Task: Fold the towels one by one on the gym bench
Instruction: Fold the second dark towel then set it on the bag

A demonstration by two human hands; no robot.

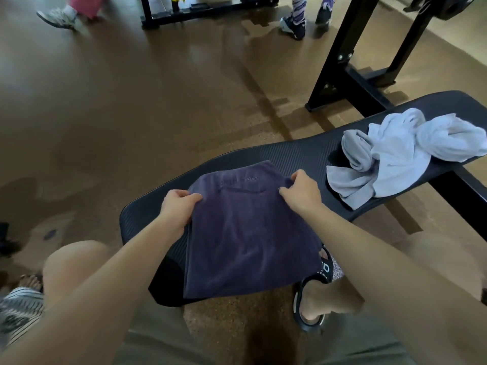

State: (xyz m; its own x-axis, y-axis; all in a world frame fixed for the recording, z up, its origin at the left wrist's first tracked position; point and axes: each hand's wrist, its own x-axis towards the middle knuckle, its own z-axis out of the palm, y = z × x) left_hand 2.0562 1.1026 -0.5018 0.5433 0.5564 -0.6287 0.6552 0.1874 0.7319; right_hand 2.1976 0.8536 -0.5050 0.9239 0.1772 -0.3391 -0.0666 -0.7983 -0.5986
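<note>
Left hand (177,206) and right hand (300,192) each pinch a side edge of the purple towel (247,233), spread on the bench's (297,156) near end, likely to fold it. Crumpled white towels (400,151) wait far right.

towel (245,233) on bench (295,154); towel pile (395,154) to its right

Single view only — a wide-angle camera worn on the person's head, facing forward and steeply down. It sits close above the work: both forearms enter from the lower edge and the near end of the tabletop (290,154) fills the centre. The far end runs off to the right edge. The upper frame takes in open floor (131,101) — lines bend toward the margins. No second view to compare.
</note>
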